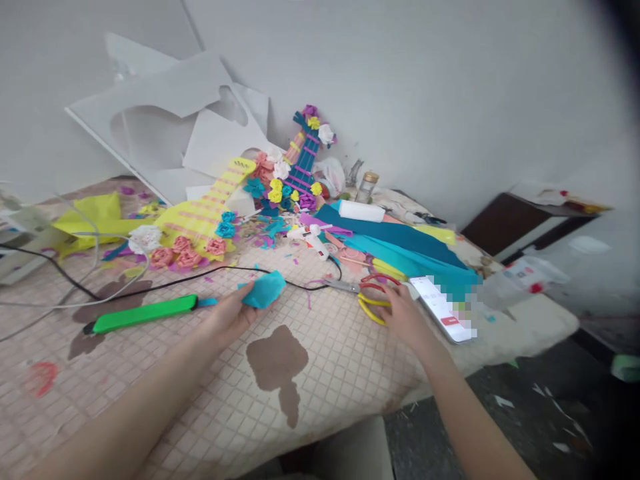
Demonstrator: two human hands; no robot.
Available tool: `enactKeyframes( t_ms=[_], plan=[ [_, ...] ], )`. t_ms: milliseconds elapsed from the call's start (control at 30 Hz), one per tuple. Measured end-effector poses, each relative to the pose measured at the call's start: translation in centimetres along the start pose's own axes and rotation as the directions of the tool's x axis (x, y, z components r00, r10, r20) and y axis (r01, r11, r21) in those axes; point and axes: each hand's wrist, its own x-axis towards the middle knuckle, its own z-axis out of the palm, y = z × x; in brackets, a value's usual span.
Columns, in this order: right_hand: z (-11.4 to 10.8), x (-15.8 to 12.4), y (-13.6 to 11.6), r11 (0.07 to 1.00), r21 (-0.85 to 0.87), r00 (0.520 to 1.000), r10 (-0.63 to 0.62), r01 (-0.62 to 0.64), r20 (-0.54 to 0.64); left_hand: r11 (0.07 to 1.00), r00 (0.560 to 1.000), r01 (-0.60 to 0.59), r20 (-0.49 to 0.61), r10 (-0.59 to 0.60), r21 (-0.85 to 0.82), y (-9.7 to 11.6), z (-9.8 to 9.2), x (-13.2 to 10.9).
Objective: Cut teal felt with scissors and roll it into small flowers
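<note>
My left hand (pixel 231 316) is closed on a small folded piece of turquoise crepe paper (pixel 265 291), pinched by its left end above the table. My right hand (pixel 403 310) grips a pair of scissors (pixel 369 296) by the red and yellow handles. The scissors' blades point left, toward the paper, and are apart from it. To the left of my left hand lies a green stick-shaped tool (pixel 145 315) with a strip of blue paper at its right tip. Close to the right of my right hand is a lit phone (pixel 443 310), partly blurred out.
A yellow paper guitar (pixel 197 217) with flowers lies at the back left, and a blue one (pixel 303 167) leans behind it. A white glue gun (pixel 313 240) lies among paper scraps. Crepe sheets (pixel 400 233) and a glass jar (pixel 367 187) are at right. Black cable (pixel 170 280) crosses the table.
</note>
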Motion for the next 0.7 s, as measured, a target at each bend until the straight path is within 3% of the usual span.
enactKeyframes(
  t_ms=[100, 267, 367, 433, 500, 567, 633, 700],
  plan=[
    [-1.0, 1.0, -0.9, 0.990, -0.128, 0.998, 0.062, -0.058, 0.022, 1.000, 1.000, -0.016, -0.005, 0.016, 0.010, 0.4, 0.2, -0.4],
    [-2.2, 1.8, -1.7, 0.998, -0.055, 0.984, -0.003, 0.014, 0.180, 0.996, 0.997, -0.074, -0.006, 0.075, 0.046, 0.8, 0.1, -0.5],
    [-2.3, 1.3, -1.8, 0.998, 0.052, 0.988, 0.022, -0.031, 0.156, 0.993, 0.994, -0.109, 0.014, 0.109, 0.038, 0.7, -0.1, -0.3],
    [-2.1, 0.6, -2.1, 0.965, 0.240, 0.990, 0.077, -0.104, 0.119, 0.988, 0.988, -0.148, 0.046, 0.147, 0.033, 0.5, -0.3, -0.2],
    [-1.9, -0.3, -2.8, 0.827, 0.523, 0.978, 0.149, -0.204, 0.145, 0.981, 0.980, -0.188, 0.066, 0.185, 0.042, 0.4, -0.4, -0.2],
    [-1.9, -1.2, -4.1, 0.522, 0.787, 0.945, 0.190, -0.328, 0.268, 0.975, 0.975, -0.214, 0.071, 0.210, 0.060, 0.3, -0.3, -0.3],
    [-1.9, -2.1, -5.7, 0.217, 0.880, 0.906, 0.126, -0.423, 0.404, 0.968, 0.969, -0.240, 0.071, 0.235, 0.071, 0.3, -0.1, -0.6],
    [-2.1, -2.6, -7.5, 0.064, 0.893, 0.895, 0.034, -0.445, 0.444, 0.961, 0.962, -0.267, 0.074, 0.262, 0.072, 0.4, 0.1, -0.9]
  ],
)
